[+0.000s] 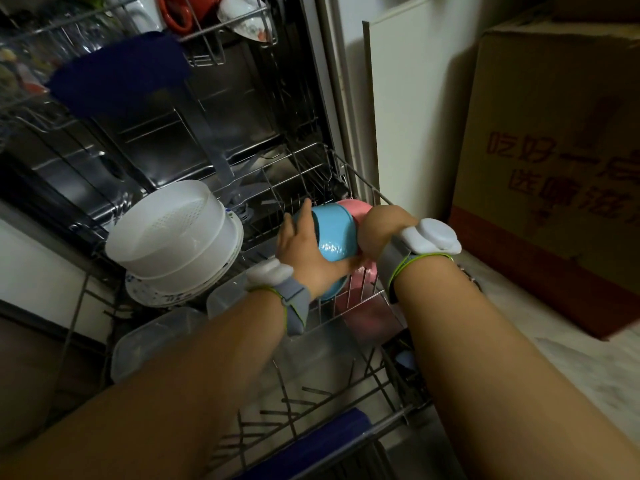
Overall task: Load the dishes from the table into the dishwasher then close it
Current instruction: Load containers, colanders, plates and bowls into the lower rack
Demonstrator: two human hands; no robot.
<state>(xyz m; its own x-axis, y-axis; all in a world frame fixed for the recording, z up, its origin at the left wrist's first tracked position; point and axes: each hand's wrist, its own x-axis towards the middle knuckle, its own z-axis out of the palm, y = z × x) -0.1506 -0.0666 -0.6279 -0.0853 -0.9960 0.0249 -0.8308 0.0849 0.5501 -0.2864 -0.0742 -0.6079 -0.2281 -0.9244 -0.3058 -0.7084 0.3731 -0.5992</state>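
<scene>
The dishwasher stands open with its lower wire rack (360,389) pulled out. At the rack's far right a blue bowl (335,233) stands on edge against a pink bowl (358,207). My left hand (301,247) grips the blue bowl from the left, fingers over its rim and thumb beneath. My right hand (384,230) curls over the bowls from the right; its fingers are hidden behind them. A white strainer bowl (173,226) leans on patterned plates (156,296) at the rack's left.
Clear plastic containers (156,337) lie in the rack's front left. The upper rack (204,32) holds a red mug, a white bowl and glasses. A dark blue lid (117,74) hangs below it. A cardboard box (554,161) sits on the floor at right.
</scene>
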